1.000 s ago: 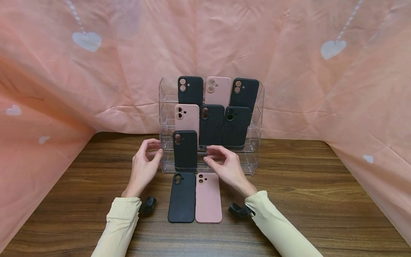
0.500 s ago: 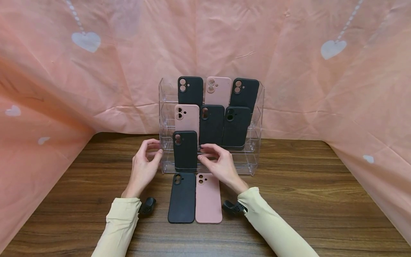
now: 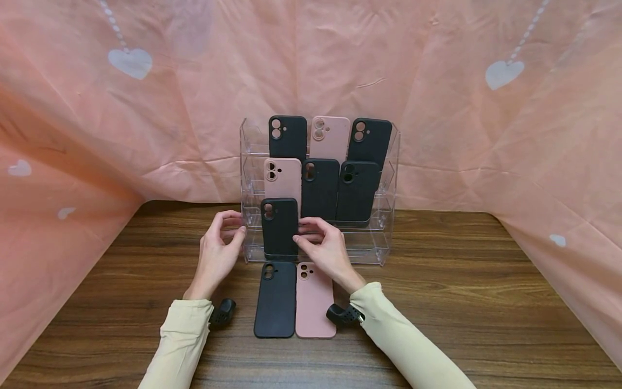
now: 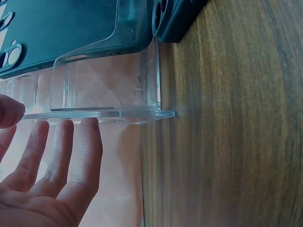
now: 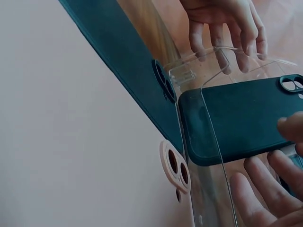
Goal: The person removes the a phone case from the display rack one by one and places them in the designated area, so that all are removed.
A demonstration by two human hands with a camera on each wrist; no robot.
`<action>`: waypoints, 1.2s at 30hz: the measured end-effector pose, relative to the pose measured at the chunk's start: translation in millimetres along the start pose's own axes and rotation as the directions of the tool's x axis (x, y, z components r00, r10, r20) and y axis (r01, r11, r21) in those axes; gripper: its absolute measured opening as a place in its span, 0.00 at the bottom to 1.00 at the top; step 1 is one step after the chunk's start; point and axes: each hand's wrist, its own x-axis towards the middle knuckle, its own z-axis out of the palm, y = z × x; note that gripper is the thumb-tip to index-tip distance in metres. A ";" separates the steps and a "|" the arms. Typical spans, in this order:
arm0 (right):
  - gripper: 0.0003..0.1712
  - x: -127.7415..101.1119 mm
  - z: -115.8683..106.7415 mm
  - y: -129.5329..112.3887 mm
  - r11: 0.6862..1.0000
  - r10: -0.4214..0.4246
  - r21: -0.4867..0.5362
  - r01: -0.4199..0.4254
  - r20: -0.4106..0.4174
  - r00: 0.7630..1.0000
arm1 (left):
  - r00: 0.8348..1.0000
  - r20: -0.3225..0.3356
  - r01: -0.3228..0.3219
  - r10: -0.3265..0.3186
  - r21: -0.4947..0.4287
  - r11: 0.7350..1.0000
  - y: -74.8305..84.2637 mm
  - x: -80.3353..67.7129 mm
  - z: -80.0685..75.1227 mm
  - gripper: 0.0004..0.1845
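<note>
From the head view, the left hand [image 3: 217, 254] rests at the left end of the clear rack [image 3: 389, 162], fingers loosely bent, tips on its side wall. The right hand [image 3: 324, 249] reaches in from the right; its thumb and forefinger touch the right edge of the black case [image 3: 280, 227] standing upright in the rack's lowest tier, left slot. That case is matte, with a camera cut-out at top left. Behind it, higher tiers carry one pink and two black cases, then black, pink, black on top. On the wooden table [image 3: 486, 302], just near of the rack, a flat black case [image 3: 275, 300] and a flat pink case [image 3: 315, 300] lie side by side, touching. Pink cloth [image 3: 437, 81] hangs behind.

In the left wrist view, the left hand's straight fingers [image 4: 87, 142] press against the rack's clear edge [image 4: 113, 114], holding nothing.

In the right wrist view, the right hand's fingers [image 5: 265, 184] curl at the black case [image 5: 241, 118] behind the clear front lip; whether they truly pinch it cannot be told.
</note>
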 end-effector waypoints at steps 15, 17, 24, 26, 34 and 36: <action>0.16 2.9 4.8 -2.7 0.999 -0.019 -0.045 0.016 -0.066 0.998 | 1.000 0.009 0.004 -0.004 0.009 1.000 -0.8 0.6 -0.3 0.16; 0.16 3.0 3.9 -3.2 0.999 -0.022 -0.041 0.019 -0.063 0.998 | 1.000 0.009 0.005 -0.005 0.007 1.000 -0.8 0.6 -0.3 0.17; 0.16 3.8 0.0 -5.5 0.999 -0.034 0.004 0.034 -0.072 0.997 | 1.000 0.003 0.006 -0.006 0.000 1.000 0.3 -0.2 -0.3 0.16; 0.16 4.3 -1.7 -6.5 0.999 -0.032 0.028 0.034 -0.074 0.997 | 1.000 0.003 0.004 -0.004 -0.001 1.000 0.5 -0.3 -0.3 0.16; 0.17 3.7 -10.8 -12.1 0.998 -0.030 0.048 0.033 -0.069 0.997 | 1.000 0.003 0.006 -0.006 0.003 1.000 0.7 -0.3 -0.4 0.16; 0.17 3.5 -12.6 -13.2 0.998 -0.036 0.048 0.039 -0.071 0.997 | 1.000 0.002 0.007 -0.007 0.004 1.000 0.6 -0.2 -0.2 0.16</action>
